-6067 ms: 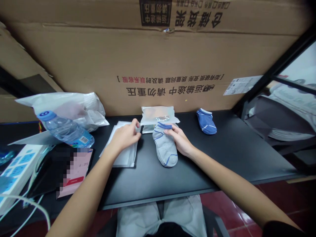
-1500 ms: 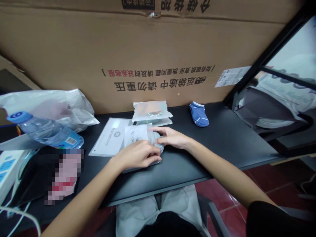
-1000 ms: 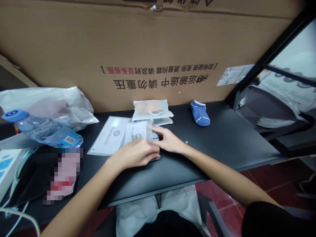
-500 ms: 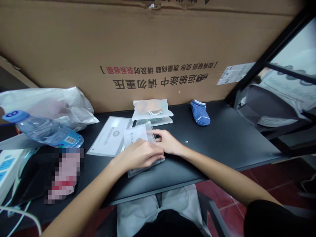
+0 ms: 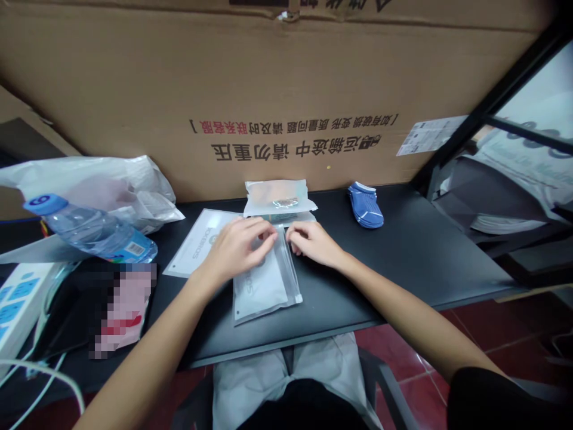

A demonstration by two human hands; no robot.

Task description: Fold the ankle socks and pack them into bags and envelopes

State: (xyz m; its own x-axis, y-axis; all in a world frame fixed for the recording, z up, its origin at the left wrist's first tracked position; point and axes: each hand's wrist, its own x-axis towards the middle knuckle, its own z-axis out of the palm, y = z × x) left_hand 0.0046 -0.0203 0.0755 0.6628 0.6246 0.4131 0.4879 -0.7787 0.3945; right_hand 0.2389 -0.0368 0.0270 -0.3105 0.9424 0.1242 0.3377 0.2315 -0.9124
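Observation:
A clear zip bag point(image 5: 264, 292) with a white printed card inside lies on the black table, its zip strip along the right side. My left hand point(image 5: 239, 248) is curled over its upper part, thumb and forefinger tips close together; whatever may be between them is too small to tell. At the bag's upper right corner, the bent fingers of my right hand point(image 5: 311, 242) are closed on the edge. Partly under my left hand is a second printed bag point(image 5: 190, 248). Frosted packets point(image 5: 277, 197) lie stacked just beyond both hands.
Blue socks point(image 5: 367, 206) lie at the back right, before a large cardboard box point(image 5: 286, 77). On the left are a water bottle point(image 5: 98, 233), a white plastic bag point(image 5: 147, 191), a power strip point(image 5: 18, 298) with cables, and a dark item with a pink, blurred part point(image 5: 125, 304).
My left hand has moved up and left off the zip strip, uncovering the bag's lower part. My right hand has shifted slightly toward the back, its fingers now more curled.

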